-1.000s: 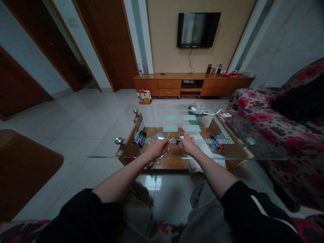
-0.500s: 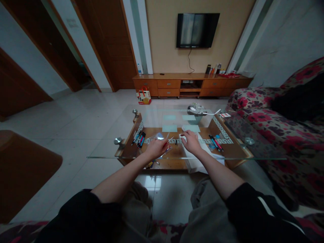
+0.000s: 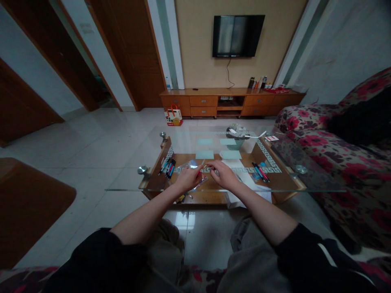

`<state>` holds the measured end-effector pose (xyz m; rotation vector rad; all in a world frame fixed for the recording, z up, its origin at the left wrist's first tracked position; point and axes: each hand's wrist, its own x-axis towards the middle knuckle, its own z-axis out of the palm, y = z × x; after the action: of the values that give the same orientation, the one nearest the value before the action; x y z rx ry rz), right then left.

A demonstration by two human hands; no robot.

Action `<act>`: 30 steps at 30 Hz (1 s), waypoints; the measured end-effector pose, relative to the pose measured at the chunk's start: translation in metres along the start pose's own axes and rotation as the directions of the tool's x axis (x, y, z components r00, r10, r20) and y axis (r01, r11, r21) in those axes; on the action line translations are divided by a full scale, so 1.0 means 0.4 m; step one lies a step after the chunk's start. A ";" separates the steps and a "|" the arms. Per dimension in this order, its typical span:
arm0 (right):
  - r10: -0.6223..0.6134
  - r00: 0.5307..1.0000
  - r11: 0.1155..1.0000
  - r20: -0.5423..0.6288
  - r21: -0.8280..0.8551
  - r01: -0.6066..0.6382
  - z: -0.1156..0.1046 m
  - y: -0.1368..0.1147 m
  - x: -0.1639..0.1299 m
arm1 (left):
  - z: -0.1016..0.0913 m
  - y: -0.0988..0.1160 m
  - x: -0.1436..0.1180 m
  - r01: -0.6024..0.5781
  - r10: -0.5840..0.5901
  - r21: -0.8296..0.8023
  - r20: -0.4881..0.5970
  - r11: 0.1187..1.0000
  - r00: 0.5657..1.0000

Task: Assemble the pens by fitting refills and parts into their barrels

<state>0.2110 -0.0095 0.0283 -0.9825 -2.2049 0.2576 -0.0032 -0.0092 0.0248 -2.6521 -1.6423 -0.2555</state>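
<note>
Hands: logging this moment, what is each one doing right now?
Left hand: closed on a thin pen-like item, too small to identify.
Right hand: fingers meet the left's; grip cannot be told.

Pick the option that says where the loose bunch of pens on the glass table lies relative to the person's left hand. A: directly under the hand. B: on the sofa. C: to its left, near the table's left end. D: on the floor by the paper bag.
C: the pens lie on the glass table left of the left hand, apart from it.
</note>
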 end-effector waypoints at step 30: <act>0.097 0.989 0.994 -0.116 0.062 -0.090 0.009 0.046 -0.002 | -0.005 0.004 -0.001 -0.006 0.006 -0.025 0.001 1.000 1.000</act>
<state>0.2196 0.0028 0.0170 -1.0444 -2.0365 0.2950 -0.0021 -0.0105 0.0269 -2.6754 -1.6415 -0.2771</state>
